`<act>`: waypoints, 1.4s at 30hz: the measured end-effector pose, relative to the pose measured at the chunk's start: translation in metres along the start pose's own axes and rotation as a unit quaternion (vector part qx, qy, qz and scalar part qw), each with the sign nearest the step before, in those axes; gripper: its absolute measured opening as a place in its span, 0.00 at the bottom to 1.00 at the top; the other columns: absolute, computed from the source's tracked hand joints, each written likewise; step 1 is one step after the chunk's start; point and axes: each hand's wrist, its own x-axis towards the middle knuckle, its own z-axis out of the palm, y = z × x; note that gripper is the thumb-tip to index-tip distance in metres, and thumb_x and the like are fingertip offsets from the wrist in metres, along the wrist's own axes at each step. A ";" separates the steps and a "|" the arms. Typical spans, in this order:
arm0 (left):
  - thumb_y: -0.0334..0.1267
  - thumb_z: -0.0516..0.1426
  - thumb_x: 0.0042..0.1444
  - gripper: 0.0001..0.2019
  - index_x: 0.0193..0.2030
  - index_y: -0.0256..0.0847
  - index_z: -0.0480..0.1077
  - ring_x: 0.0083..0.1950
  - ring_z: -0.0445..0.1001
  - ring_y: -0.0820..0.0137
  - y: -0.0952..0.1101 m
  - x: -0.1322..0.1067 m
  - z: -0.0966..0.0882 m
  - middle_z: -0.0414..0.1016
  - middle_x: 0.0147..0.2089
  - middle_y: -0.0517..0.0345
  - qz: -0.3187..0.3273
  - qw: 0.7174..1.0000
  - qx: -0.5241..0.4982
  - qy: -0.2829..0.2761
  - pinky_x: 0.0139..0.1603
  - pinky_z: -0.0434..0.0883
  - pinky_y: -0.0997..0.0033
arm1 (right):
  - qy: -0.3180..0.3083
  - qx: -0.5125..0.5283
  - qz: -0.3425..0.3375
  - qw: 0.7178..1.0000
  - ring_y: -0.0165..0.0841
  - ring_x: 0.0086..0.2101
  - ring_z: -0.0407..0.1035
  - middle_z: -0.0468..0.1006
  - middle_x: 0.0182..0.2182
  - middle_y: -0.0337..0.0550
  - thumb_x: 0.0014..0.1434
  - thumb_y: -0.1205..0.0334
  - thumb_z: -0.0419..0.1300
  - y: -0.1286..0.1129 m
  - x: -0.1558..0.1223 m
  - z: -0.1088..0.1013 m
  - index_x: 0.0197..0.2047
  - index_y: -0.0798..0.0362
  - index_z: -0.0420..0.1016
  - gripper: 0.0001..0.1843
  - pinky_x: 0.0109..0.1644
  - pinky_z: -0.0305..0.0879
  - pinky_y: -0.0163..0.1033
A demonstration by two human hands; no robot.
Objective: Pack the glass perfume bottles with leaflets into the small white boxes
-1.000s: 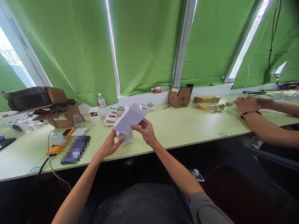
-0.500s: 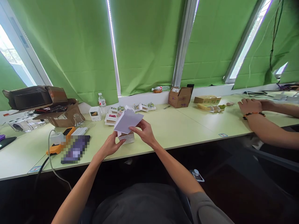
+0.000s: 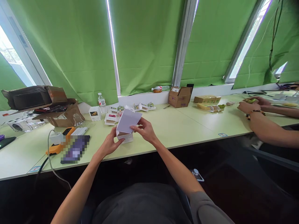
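Observation:
A small white box [image 3: 126,137] stands on the pale green table [image 3: 177,127] right in front of me. My left hand [image 3: 109,144] grips its left side with curled fingers. My right hand [image 3: 145,129] pinches the edge of a white cardboard sleeve [image 3: 128,120] that sits tilted over the top of the box, partly slid down on it. Most of the box is hidden by the sleeve and my fingers.
Open brown cartons [image 3: 58,115] lie at the left, with a water bottle [image 3: 101,102], small white boxes [image 3: 95,113], an orange device [image 3: 67,132] with a cable, and a blurred dark item [image 3: 75,149]. Another carton [image 3: 180,96] sits by the window. A co-worker's hands [image 3: 251,105] work at the right.
The white sleeve has come down from a raised, tilted position onto the small box. The co-worker's hands have moved further right and lifted a small green thing.

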 end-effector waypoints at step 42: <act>0.43 0.58 0.60 0.19 0.56 0.43 0.66 0.48 0.77 0.63 -0.002 0.003 -0.009 0.74 0.53 0.52 0.022 0.994 -0.011 0.108 0.50 0.76 0.57 | -0.041 -0.111 -0.006 0.993 0.37 0.41 0.72 0.77 0.42 0.46 0.56 0.47 0.62 0.010 0.001 -0.004 0.53 0.50 0.71 0.25 0.34 0.75 0.40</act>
